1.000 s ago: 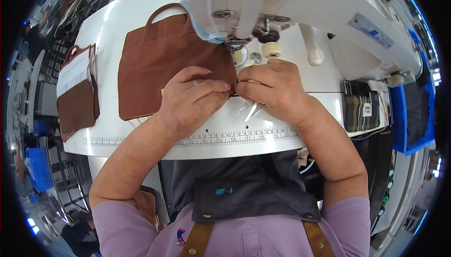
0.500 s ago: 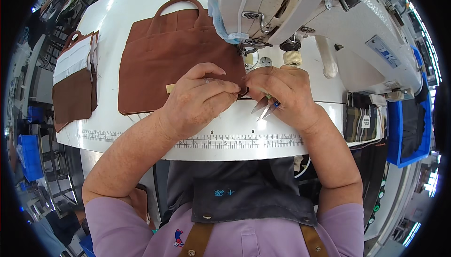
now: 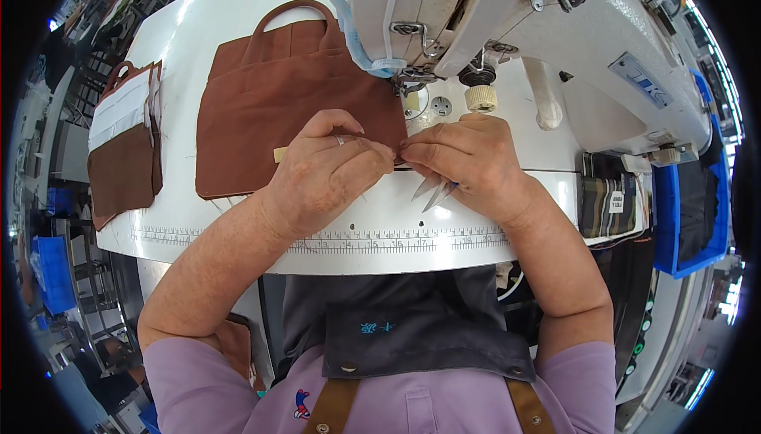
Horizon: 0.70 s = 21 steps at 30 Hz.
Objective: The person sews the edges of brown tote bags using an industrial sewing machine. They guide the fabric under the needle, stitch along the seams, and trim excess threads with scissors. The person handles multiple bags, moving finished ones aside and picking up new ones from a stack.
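A reddish-brown bag (image 3: 293,101) with a looped handle lies flat on the white sewing table, its right side near the sewing machine's needle area. My left hand (image 3: 326,166) is closed in a pinch at the bag's lower right corner. Facing it, my right hand (image 3: 473,158) pinches the same corner with thumb and forefinger. Thread snips (image 3: 433,191) are tucked in the right palm, blades pointing toward me. What lies between the fingertips is too small to make out. A pale yellow tab (image 3: 280,153) shows beside my left hand.
The sewing machine (image 3: 547,45) stands over the table at the back right. Brown and white bag pieces (image 3: 127,137) lie at the left. A ruler strip (image 3: 380,242) runs along the front edge. Striped fabric (image 3: 606,204) and a blue bin (image 3: 670,236) are at the right.
The fingertips of both hands have come closer together at the bag's corner. My right hand's fingers now pinch there. The snips stay in the right palm.
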Each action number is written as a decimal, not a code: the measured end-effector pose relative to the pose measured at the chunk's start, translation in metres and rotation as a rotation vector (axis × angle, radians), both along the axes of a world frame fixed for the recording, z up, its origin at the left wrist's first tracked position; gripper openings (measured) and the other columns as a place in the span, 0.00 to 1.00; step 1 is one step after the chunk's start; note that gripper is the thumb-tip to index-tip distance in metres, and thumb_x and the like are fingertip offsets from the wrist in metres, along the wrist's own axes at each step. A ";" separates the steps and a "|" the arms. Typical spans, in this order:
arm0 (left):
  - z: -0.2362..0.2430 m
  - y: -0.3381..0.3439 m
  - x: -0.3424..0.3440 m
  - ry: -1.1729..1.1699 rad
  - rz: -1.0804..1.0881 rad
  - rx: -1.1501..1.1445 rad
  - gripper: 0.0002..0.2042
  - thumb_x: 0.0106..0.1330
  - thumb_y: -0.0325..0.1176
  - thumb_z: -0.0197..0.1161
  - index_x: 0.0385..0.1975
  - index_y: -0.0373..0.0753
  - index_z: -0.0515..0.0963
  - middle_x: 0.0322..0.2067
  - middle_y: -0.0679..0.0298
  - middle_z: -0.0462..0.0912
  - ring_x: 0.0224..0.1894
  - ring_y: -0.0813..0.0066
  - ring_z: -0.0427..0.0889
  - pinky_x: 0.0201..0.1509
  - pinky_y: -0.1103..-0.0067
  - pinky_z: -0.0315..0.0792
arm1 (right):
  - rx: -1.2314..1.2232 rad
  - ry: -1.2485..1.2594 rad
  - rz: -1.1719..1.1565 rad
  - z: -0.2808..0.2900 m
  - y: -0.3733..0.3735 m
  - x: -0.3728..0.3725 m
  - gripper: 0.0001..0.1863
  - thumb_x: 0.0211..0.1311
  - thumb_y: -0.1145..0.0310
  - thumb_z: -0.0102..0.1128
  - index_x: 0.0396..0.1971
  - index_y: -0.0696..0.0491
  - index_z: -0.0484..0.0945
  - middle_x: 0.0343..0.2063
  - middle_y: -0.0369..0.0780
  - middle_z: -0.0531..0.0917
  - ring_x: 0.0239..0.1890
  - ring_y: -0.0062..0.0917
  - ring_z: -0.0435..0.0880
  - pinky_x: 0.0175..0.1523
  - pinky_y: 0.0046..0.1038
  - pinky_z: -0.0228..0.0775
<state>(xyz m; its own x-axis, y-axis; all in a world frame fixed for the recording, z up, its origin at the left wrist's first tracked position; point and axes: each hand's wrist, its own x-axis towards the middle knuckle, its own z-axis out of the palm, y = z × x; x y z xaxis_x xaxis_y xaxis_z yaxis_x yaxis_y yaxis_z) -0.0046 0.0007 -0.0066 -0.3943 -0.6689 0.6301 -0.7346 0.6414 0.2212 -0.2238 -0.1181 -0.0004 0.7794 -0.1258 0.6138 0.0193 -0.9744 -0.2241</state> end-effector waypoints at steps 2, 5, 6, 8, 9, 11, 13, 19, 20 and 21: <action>0.005 -0.001 -0.001 0.015 0.026 0.092 0.11 0.55 0.21 0.67 0.39 0.38 0.82 0.42 0.65 0.88 0.44 0.72 0.86 0.59 0.67 0.74 | -0.001 -0.018 -0.010 -0.004 0.001 0.003 0.12 0.44 0.70 0.73 0.32 0.48 0.84 0.30 0.31 0.85 0.27 0.25 0.85 0.30 0.29 0.76; 0.008 -0.004 0.001 0.028 0.026 0.219 0.19 0.52 0.18 0.67 0.45 0.40 0.85 0.54 0.65 0.87 0.58 0.69 0.83 0.67 0.63 0.71 | -0.015 0.015 -0.010 -0.006 0.001 0.003 0.10 0.44 0.69 0.72 0.30 0.47 0.82 0.27 0.31 0.82 0.25 0.25 0.83 0.29 0.30 0.75; 0.005 -0.002 0.010 0.009 -0.015 0.296 0.21 0.52 0.18 0.65 0.48 0.40 0.85 0.57 0.65 0.85 0.63 0.68 0.80 0.70 0.61 0.70 | -0.022 0.035 -0.008 -0.006 0.001 0.003 0.10 0.44 0.69 0.71 0.29 0.47 0.82 0.26 0.31 0.82 0.25 0.26 0.83 0.29 0.30 0.75; 0.005 -0.001 0.019 -0.036 -0.074 0.402 0.24 0.54 0.17 0.62 0.52 0.40 0.85 0.60 0.63 0.84 0.68 0.66 0.77 0.75 0.59 0.66 | 0.007 0.040 -0.021 -0.005 0.003 0.004 0.09 0.44 0.69 0.71 0.28 0.47 0.82 0.26 0.31 0.82 0.25 0.26 0.83 0.29 0.30 0.75; 0.008 0.000 0.021 -0.061 -0.089 0.431 0.24 0.55 0.16 0.61 0.53 0.40 0.84 0.60 0.62 0.84 0.69 0.65 0.76 0.76 0.58 0.64 | 0.021 0.042 -0.027 -0.005 0.004 0.004 0.09 0.44 0.69 0.71 0.28 0.47 0.82 0.26 0.31 0.82 0.25 0.26 0.84 0.29 0.31 0.75; 0.012 0.002 0.024 -0.113 -0.105 0.460 0.24 0.57 0.16 0.59 0.55 0.40 0.84 0.60 0.61 0.83 0.69 0.64 0.76 0.78 0.57 0.63 | 0.064 0.047 -0.031 -0.004 0.007 0.004 0.07 0.47 0.69 0.72 0.28 0.47 0.83 0.27 0.31 0.83 0.26 0.26 0.84 0.29 0.31 0.76; 0.014 0.004 0.026 -0.164 -0.108 0.455 0.24 0.58 0.15 0.57 0.55 0.41 0.84 0.60 0.61 0.83 0.69 0.64 0.76 0.77 0.57 0.64 | 0.091 0.051 -0.039 -0.004 0.009 0.004 0.06 0.49 0.68 0.73 0.27 0.48 0.84 0.28 0.30 0.84 0.26 0.26 0.84 0.29 0.31 0.76; 0.010 0.005 0.022 -0.123 -0.093 0.431 0.26 0.59 0.16 0.58 0.57 0.44 0.83 0.61 0.64 0.82 0.67 0.64 0.78 0.75 0.59 0.69 | 0.104 0.069 -0.057 0.000 0.009 0.001 0.06 0.54 0.67 0.75 0.26 0.49 0.85 0.31 0.30 0.85 0.26 0.27 0.85 0.29 0.30 0.76; 0.009 0.005 0.022 -0.115 -0.089 0.429 0.26 0.59 0.16 0.58 0.57 0.45 0.84 0.61 0.65 0.82 0.67 0.64 0.78 0.75 0.59 0.69 | 0.115 0.072 -0.059 0.001 0.009 0.001 0.06 0.53 0.67 0.76 0.26 0.49 0.85 0.31 0.30 0.85 0.26 0.27 0.85 0.29 0.30 0.76; 0.008 0.004 0.022 -0.107 -0.084 0.428 0.26 0.58 0.16 0.58 0.57 0.45 0.84 0.61 0.65 0.82 0.67 0.64 0.78 0.75 0.59 0.70 | 0.126 0.075 -0.061 0.002 0.010 0.001 0.06 0.52 0.67 0.76 0.26 0.49 0.85 0.32 0.30 0.85 0.26 0.27 0.85 0.29 0.30 0.76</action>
<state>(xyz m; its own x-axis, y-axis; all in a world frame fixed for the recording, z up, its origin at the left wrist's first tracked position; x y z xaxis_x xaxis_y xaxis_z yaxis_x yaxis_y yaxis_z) 0.0174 0.0051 0.0013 -0.5067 -0.8231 0.2563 -0.7169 0.5674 0.4050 -0.2227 -0.1085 0.0014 0.8109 -0.2468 0.5307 -0.0609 -0.9374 -0.3429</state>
